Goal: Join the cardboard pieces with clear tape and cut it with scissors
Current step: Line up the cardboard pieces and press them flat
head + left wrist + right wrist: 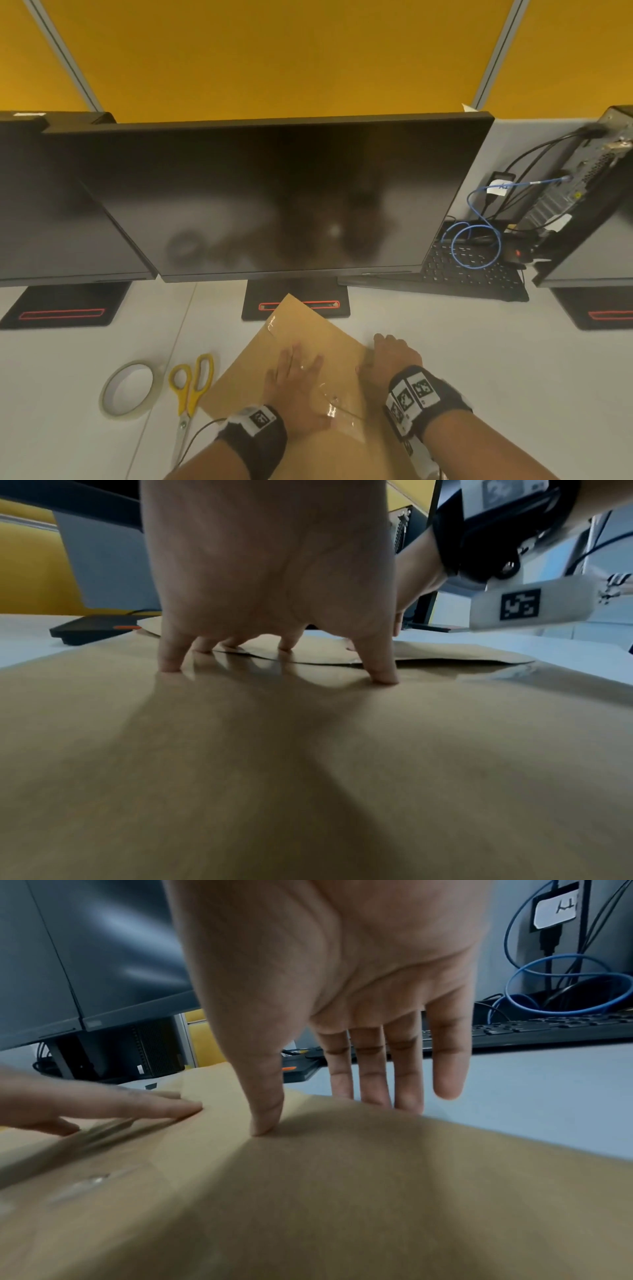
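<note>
The two flat brown cardboard pieces lie side by side on the white tabletop, with a strip of shiny clear tape along their seam. The left hand presses flat on the seam with spread, straight fingers; it grasps nothing. The right hand rests at the right edge of the cardboard, thumb down on it, fingers straight, also holding nothing.

One risk, I think, is that a sideways push slides one piece, so the seam opens or the tape wrinkles; bubbles already seem to show near the wrist.

The far corner of the cardboard reaches the black monitor base, so there is little room forward. The round roll of clear tape and the yellow-handled scissors lie just left of the cardboard. The right side is open.
</note>
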Action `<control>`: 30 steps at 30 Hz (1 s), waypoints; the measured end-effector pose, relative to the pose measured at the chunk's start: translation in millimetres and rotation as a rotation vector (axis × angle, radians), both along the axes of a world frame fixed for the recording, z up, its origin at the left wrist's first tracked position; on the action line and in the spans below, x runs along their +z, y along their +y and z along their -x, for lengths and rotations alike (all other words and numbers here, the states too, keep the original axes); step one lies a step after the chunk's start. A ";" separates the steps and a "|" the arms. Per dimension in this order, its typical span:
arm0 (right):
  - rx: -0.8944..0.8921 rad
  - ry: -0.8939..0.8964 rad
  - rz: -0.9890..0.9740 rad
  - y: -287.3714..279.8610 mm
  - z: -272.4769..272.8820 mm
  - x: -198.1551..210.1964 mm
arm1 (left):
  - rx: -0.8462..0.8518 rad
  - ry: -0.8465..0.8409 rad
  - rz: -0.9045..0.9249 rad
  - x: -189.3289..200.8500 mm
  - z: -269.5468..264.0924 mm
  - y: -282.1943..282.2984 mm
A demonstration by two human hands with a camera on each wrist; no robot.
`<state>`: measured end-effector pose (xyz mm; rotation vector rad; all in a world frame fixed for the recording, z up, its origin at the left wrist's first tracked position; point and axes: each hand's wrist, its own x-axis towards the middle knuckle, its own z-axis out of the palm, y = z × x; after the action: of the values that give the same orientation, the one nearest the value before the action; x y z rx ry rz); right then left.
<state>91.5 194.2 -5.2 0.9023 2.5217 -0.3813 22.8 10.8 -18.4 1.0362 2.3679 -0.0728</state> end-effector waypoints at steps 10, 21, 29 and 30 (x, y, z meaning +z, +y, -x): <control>0.395 0.188 0.195 -16.3 -2.9 -23.7 | -0.291 -0.026 0.057 16.9 26.0 7.6; 0.359 0.080 0.063 -43.2 -26.3 -17.9 | -0.355 0.019 0.067 11.1 10.9 -19.3; 0.415 0.069 0.000 -60.9 -23.0 -7.2 | -0.337 -0.041 0.025 5.8 4.6 -52.3; 0.424 0.055 -0.002 -61.6 -21.8 -6.3 | -0.333 -0.045 0.017 5.5 3.9 -54.1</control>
<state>113.3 132.6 -11.6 0.3417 2.6726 -0.2683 18.9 -43.3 -12.8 1.3987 2.1301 -0.1897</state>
